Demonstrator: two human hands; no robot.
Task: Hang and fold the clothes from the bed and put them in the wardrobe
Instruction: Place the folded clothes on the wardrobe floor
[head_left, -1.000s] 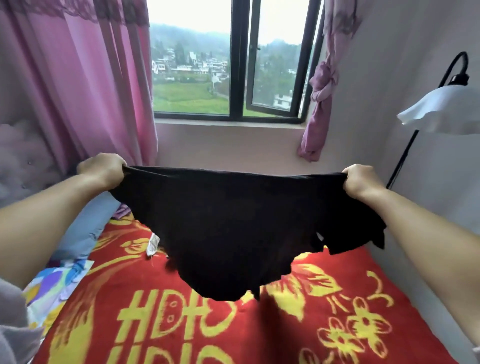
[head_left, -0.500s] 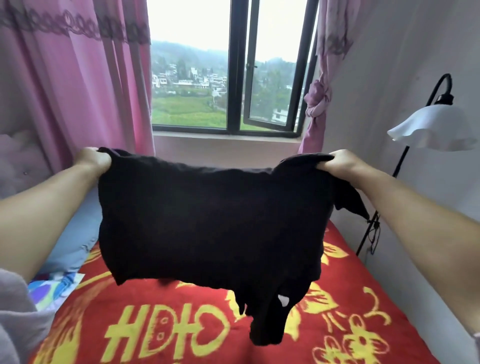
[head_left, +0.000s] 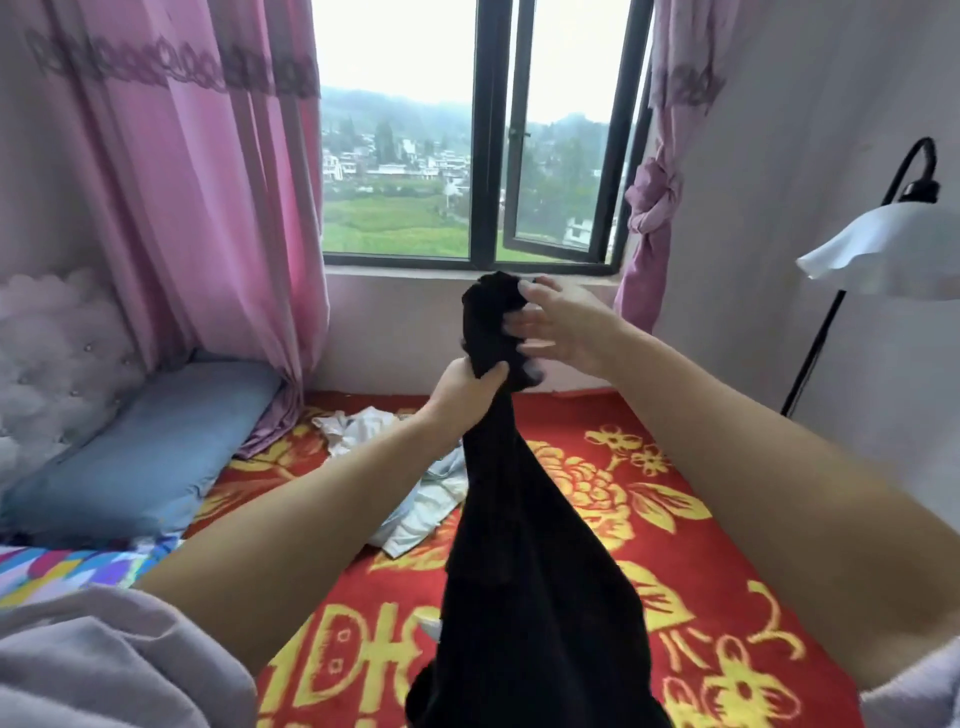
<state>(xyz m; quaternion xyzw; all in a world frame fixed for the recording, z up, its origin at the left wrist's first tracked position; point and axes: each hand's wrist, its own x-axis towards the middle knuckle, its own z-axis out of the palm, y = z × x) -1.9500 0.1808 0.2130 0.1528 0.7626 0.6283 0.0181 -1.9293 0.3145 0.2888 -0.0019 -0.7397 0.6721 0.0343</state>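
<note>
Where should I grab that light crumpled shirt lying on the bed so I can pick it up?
Probably the raised bunched folds at the far end of the light garment, reached from above. It lies crumpled on the red blanket, and its near part sits behind the left forearm and the black garment.

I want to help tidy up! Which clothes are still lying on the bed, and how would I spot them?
Look at the bed's red blanket with yellow flowers, below the window. Near its middle, just right of the blue pillow, lies a crumpled pale garment, whitish and light blue. It is the only light cloth lying there; the black garment is held up by the hands.
</note>
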